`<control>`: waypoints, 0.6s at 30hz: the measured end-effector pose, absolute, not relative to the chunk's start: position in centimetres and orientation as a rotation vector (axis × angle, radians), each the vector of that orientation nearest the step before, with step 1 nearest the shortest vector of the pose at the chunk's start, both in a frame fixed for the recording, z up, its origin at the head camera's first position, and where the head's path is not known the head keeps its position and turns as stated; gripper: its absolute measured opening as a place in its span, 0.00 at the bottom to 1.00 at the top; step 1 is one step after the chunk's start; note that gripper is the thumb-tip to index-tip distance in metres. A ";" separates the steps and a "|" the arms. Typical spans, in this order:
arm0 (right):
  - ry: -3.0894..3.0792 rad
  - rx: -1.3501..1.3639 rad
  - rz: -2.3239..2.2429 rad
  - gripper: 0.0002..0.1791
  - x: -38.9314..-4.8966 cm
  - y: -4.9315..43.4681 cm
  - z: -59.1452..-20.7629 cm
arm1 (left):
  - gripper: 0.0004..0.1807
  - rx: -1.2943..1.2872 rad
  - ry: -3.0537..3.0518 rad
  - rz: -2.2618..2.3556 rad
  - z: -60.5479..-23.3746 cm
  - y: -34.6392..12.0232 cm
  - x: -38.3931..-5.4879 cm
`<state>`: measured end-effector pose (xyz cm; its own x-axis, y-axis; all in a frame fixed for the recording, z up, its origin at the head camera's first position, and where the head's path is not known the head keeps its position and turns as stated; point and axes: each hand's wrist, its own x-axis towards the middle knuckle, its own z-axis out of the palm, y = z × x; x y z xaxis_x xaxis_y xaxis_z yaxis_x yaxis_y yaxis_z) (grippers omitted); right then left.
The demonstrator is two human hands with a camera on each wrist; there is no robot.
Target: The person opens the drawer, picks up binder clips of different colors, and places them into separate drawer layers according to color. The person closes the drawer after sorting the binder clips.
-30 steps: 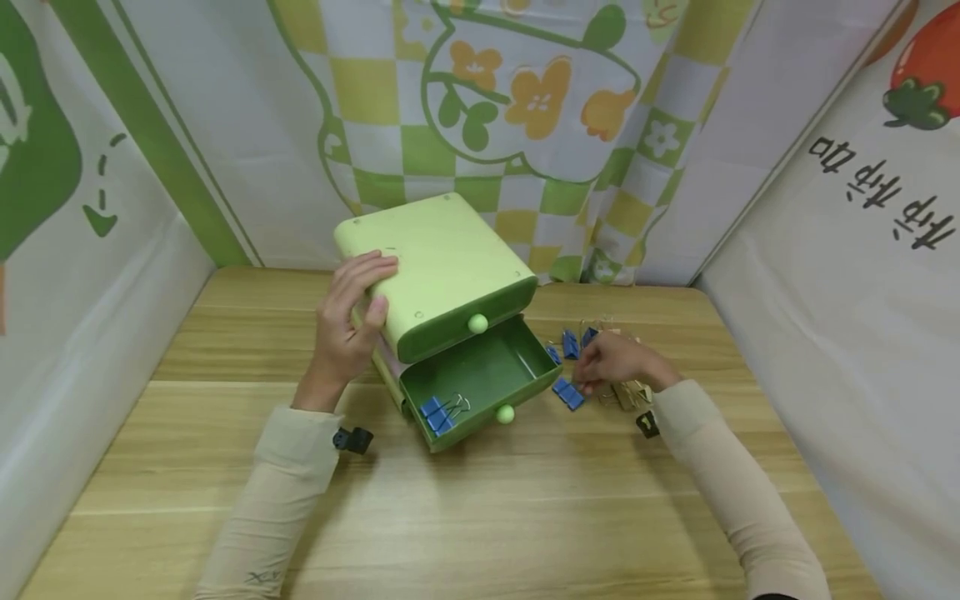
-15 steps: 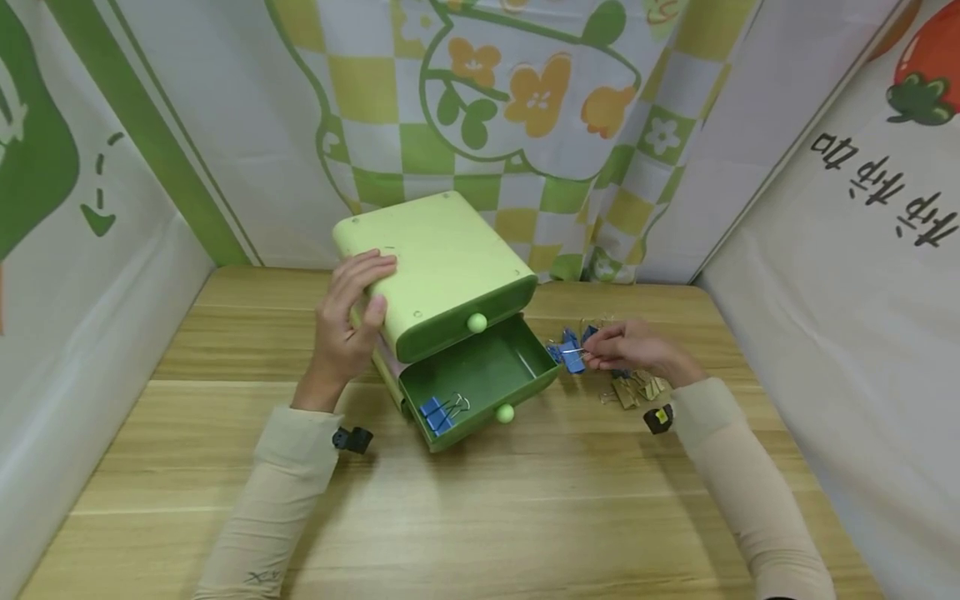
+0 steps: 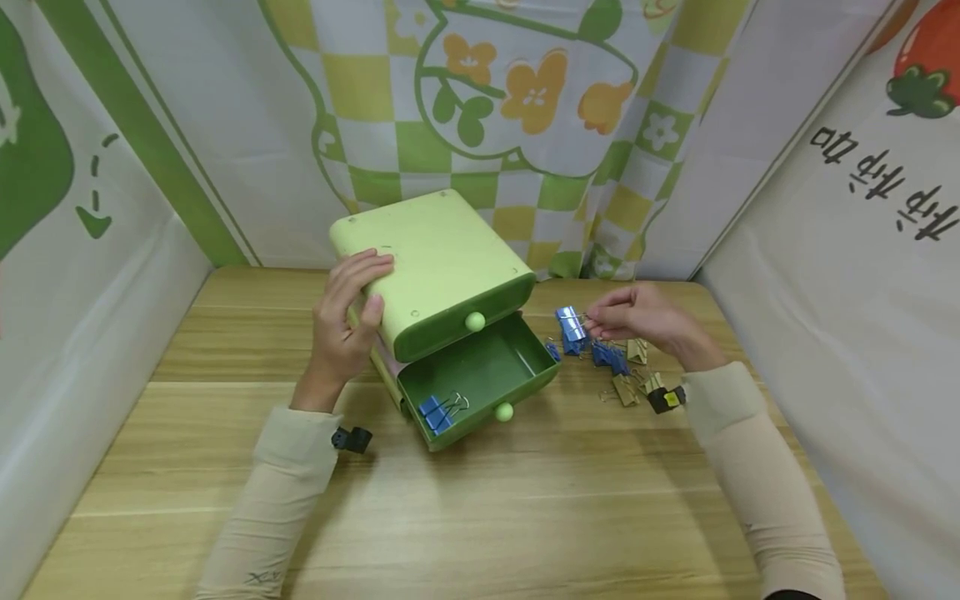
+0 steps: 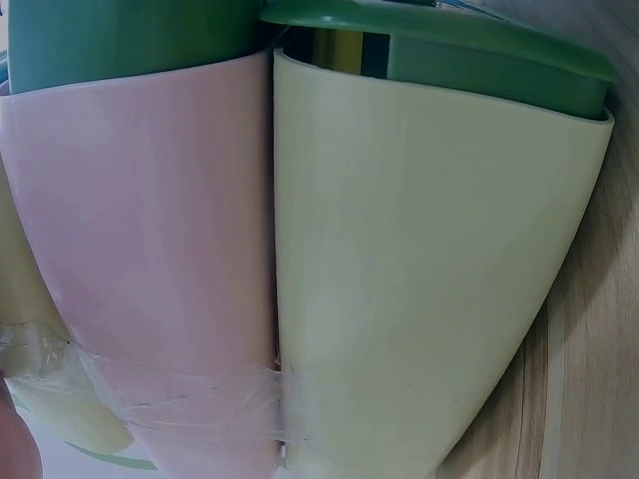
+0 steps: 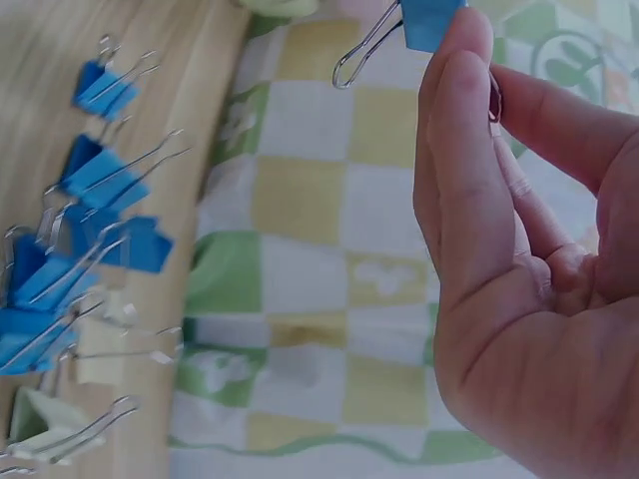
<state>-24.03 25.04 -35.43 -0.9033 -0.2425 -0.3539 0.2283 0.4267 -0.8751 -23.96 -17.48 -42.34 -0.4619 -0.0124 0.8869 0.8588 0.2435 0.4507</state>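
Note:
My left hand (image 3: 341,321) rests on the left edge of a pale green drawer box (image 3: 435,258), fingers on its top and thumb lower down. The box's lower dark green drawer (image 3: 480,358) is pulled out, with a blue binder clip (image 3: 435,414) in its front left corner. To the right of the box, my right hand (image 3: 645,323) pinches another blue binder clip (image 3: 570,323) by a wire handle, above the table. In the right wrist view, the held clip (image 5: 429,22) is partly cut off at the top. Pink and pale green tiers (image 4: 429,249) fill the left wrist view.
Several blue binder clips (image 3: 609,357) lie loose under and beside my right hand, with gold-coloured binder clips (image 3: 625,390) nearer the table's front. Clear tape (image 4: 190,399) crosses the box's side. A patterned curtain (image 3: 517,196) hangs behind the wooden table (image 3: 525,517).
My right hand has taken hold of a blue binder clip on the table and lifted it, moving towards the curtain. My left hand has stayed on the box.

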 end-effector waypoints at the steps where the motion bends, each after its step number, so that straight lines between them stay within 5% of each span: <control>1: 2.259 -0.016 -1.481 0.22 -23.9 24.8 -35.1 | 0.24 -0.792 -1.689 -1.330 -42.3 -17.5 -24.0; 18: 2.257 -0.237 -1.400 0.15 -21.6 19.3 -33.3 | 0.24 -0.788 -1.697 -1.327 -42.3 -17.4 -23.9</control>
